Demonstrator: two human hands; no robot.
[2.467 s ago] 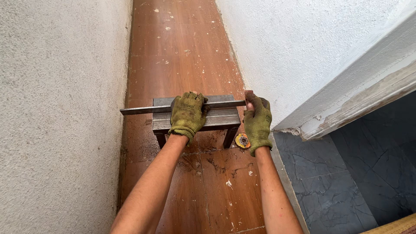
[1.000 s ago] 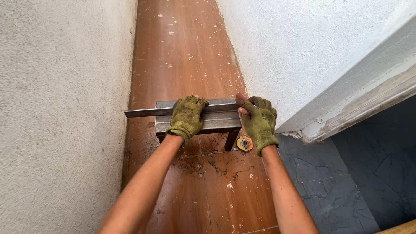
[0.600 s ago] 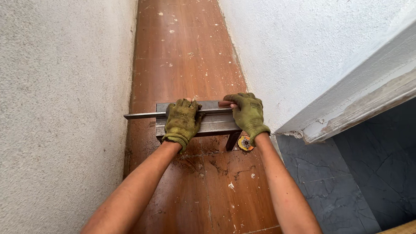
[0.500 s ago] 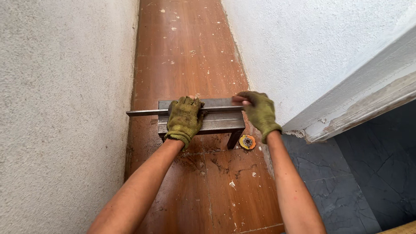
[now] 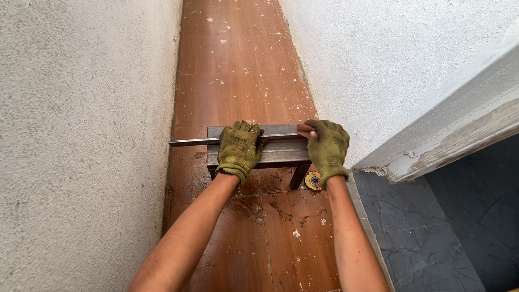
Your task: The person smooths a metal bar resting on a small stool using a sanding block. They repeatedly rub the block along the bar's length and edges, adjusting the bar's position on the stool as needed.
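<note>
Narrow brown floor (image 5: 238,65) btwn two rough white walls, w/ a low steel stand (image 5: 281,154) set across it near the right wall. Long flat steel bar (image 5: 189,142) lies on top, left end overhanging; left hand (image 5: 239,148) clamped round bar & stand edge, right hand (image 5: 327,146) pinching its right end. Bar looks placed but uncut, small yellow disc (image 5: 313,180) lying unused under the stand

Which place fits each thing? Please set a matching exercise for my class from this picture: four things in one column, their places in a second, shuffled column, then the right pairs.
Things:
1. left hand
2. right hand
3. yellow disc
4. metal bar

Places:
A. on the floor beside the stand's leg
B. at the right end of the bar
C. pressing down on the middle of the bar
D. lying across the top of the small metal stand

Pairs: 1-C, 2-B, 3-A, 4-D
</note>
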